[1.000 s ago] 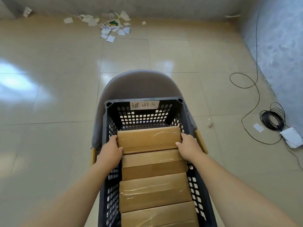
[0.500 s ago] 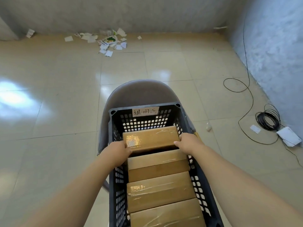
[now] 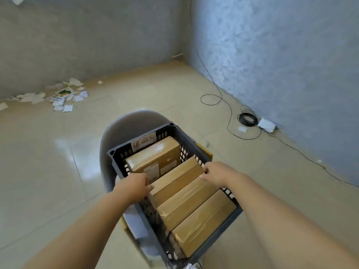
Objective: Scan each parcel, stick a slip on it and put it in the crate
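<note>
The labelled parcel (image 3: 155, 158) is leaning against the far wall of the crate (image 3: 120, 149), which is sitting on a grey chair (image 3: 132, 123). Other parcels are standing in a row behind it. To finish well, I would be easing it snug against the row so that it is not slipping flat. The left hand (image 3: 134, 186) is resting loose-fingered against the left end of the next parcel (image 3: 178, 173). The right hand (image 3: 215, 172) is curling at its right end, but I cannot tell whether it is gripping.
</note>
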The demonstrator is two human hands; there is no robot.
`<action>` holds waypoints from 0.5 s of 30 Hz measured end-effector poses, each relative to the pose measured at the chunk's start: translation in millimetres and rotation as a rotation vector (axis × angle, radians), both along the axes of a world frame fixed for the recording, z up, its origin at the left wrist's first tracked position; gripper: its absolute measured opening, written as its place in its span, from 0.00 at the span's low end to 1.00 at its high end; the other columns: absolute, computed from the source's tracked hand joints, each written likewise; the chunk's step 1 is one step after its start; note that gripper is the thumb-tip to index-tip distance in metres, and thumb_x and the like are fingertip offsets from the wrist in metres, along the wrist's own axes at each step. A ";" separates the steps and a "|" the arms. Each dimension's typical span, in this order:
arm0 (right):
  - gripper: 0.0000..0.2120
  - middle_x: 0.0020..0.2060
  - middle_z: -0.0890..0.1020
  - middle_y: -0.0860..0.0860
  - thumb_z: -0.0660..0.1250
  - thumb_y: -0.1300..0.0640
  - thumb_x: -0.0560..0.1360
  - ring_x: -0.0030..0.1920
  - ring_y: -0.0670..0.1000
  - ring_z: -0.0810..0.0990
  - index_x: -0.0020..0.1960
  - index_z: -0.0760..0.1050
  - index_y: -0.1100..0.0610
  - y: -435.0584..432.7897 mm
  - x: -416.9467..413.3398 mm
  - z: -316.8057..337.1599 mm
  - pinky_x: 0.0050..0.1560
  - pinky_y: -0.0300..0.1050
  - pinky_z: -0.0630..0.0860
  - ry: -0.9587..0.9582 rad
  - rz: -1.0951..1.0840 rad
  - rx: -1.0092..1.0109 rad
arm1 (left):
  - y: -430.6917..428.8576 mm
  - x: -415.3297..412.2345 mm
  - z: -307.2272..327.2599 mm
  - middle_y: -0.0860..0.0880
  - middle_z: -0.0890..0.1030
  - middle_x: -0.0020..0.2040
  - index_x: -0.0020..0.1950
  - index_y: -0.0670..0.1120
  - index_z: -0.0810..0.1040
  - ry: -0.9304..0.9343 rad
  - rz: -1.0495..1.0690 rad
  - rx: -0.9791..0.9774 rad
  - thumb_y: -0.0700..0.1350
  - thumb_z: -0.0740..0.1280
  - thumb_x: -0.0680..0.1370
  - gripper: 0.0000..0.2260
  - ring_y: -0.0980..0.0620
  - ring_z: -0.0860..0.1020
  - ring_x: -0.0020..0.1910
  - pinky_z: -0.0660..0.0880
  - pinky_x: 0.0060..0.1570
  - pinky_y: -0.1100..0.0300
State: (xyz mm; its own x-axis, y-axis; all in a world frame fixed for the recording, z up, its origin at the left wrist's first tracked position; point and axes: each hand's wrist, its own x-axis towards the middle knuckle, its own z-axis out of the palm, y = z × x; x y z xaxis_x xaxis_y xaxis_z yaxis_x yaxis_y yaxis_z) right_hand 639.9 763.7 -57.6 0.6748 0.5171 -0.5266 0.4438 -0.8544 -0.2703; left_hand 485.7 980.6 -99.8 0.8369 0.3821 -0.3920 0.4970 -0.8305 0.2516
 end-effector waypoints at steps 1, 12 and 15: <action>0.20 0.61 0.77 0.53 0.61 0.47 0.78 0.58 0.54 0.76 0.67 0.69 0.55 -14.8 -14.8 3.4 0.53 0.47 0.73 -0.005 -0.026 -0.013 | -6.0 -4.8 2.9 0.53 0.76 0.40 0.50 0.50 0.75 -0.007 -0.046 0.015 0.57 0.62 0.77 0.12 0.55 0.76 0.38 0.78 0.40 0.59; 0.21 0.63 0.76 0.53 0.62 0.46 0.77 0.60 0.55 0.75 0.67 0.70 0.54 -205.1 -156.5 30.2 0.57 0.46 0.71 -0.013 -0.458 -0.071 | -134.7 -22.2 42.2 0.52 0.78 0.50 0.61 0.50 0.73 -0.029 -0.483 0.041 0.57 0.62 0.77 0.16 0.53 0.76 0.48 0.74 0.45 0.61; 0.20 0.62 0.76 0.54 0.62 0.45 0.76 0.59 0.55 0.75 0.64 0.71 0.54 -268.7 -205.7 36.5 0.56 0.45 0.71 -0.036 -0.570 -0.086 | -189.2 -29.8 50.3 0.52 0.78 0.50 0.61 0.51 0.73 -0.026 -0.597 0.006 0.57 0.62 0.77 0.16 0.53 0.76 0.46 0.72 0.43 0.61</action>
State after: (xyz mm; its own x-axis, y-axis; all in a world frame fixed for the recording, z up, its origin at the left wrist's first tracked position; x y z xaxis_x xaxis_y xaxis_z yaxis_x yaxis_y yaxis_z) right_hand 434.2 495.0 -21.1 0.8524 0.0227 -0.5224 -0.0859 -0.9794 -0.1828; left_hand 455.9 791.4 -49.6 0.9169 -0.1546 -0.3681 -0.0620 -0.9659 0.2514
